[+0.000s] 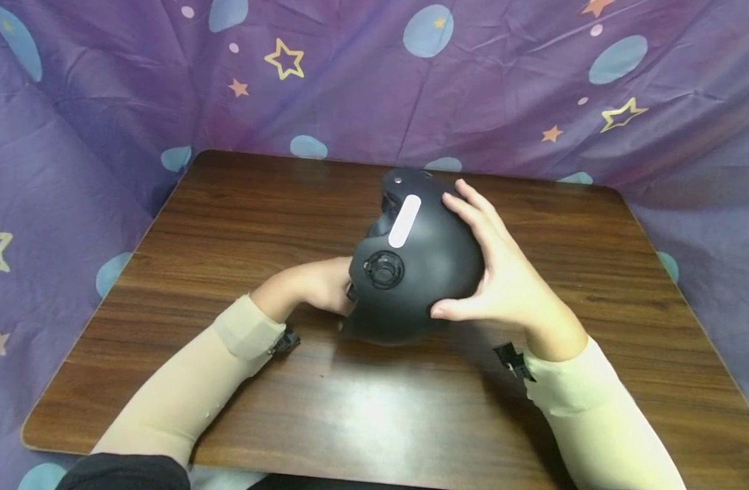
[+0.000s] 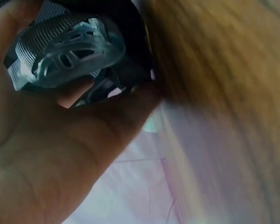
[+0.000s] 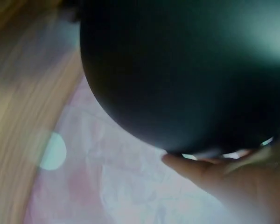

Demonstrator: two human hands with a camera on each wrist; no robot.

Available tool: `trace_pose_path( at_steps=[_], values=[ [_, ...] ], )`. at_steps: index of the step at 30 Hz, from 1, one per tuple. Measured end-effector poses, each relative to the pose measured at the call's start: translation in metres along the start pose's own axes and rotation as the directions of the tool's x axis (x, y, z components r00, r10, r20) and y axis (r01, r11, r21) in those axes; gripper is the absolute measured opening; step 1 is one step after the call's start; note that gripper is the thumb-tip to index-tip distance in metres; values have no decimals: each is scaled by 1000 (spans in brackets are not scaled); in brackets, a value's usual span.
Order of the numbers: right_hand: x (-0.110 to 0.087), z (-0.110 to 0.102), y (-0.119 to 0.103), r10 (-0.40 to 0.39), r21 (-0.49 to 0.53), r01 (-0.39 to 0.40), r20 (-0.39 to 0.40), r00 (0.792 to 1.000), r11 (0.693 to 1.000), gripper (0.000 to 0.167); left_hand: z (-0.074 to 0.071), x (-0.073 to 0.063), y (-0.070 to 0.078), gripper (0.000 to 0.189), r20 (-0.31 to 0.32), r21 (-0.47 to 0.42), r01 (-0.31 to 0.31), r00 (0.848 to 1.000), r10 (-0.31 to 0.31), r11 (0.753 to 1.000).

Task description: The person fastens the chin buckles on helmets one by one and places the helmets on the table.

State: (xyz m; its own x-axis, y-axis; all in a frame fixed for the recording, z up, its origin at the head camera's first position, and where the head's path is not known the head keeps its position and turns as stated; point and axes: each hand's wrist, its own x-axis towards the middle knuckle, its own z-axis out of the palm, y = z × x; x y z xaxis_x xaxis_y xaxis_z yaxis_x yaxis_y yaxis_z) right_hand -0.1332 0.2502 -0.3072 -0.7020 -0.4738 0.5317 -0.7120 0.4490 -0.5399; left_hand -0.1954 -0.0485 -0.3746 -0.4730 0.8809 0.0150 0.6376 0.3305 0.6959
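Note:
A matte black helmet is held over the middle of the table, tilted with its opening toward the left. Its side bears a white strip and a round black knob. My right hand grips the rounded shell, thumb low and fingers spread over the far side. At the opening, my left hand holds the helmet's edge, its fingertips hidden inside. The left wrist view shows a translucent plastic piece and ribbed grey webbing inside the helmet, framed by that hand's thumb and fingers.
The brown wood-grain table has rounded corners. A purple curtain with stars and blue ovals hangs behind it and along both sides. Small black devices are strapped at the left wrist and right wrist.

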Motion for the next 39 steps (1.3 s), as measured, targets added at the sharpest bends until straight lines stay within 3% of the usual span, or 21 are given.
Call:
trace_pose_path(
  at_steps=[4,7,9,11,16,18,24,26,29,33,35,39],
  values=[
    [-2,-10,5,29,-4,-29,71,997,1000,141,3,2,1,57,-40,-52,3,999,-5,999],
    [-4,-14,11,45,-7,-44,109,993,999,149,3,0,2,68,-78,-72,26,996,-31,997],
    [-4,-16,15,45,-4,-45,124,991,999,151,2,-1,1,76,-83,-130,40,995,-51,991],
    [-4,-18,20,40,22,-43,136,990,999,151,2,-1,1,82,-93,-123,63,993,-74,990],
    [-7,-24,31,30,185,-67,194,980,980,149,1,-1,2,108,-94,-28,118,988,-120,993],
    [-7,-25,33,31,219,-79,215,976,973,146,1,-2,2,116,-83,-36,132,987,-134,991],
    [-7,-25,23,12,152,-49,235,972,987,128,4,-5,2,121,-84,-57,157,983,-161,986],
    [-8,-23,12,55,138,-84,199,978,987,116,5,-5,2,122,-92,-52,151,983,-156,987],
    [-8,-14,-8,195,86,-201,72,978,976,100,6,-4,3,125,-111,-46,151,982,-155,988],
    [-5,-1,-30,364,15,-364,-95,927,931,102,8,-1,5,134,-139,-31,153,978,-156,988],
    [-4,3,-35,383,1,-386,-126,915,923,105,8,-1,6,138,-153,-23,143,978,-144,990],
    [-3,0,-37,332,11,-334,-151,931,943,104,7,0,8,140,-176,-16,116,978,-117,993]
  ],
)
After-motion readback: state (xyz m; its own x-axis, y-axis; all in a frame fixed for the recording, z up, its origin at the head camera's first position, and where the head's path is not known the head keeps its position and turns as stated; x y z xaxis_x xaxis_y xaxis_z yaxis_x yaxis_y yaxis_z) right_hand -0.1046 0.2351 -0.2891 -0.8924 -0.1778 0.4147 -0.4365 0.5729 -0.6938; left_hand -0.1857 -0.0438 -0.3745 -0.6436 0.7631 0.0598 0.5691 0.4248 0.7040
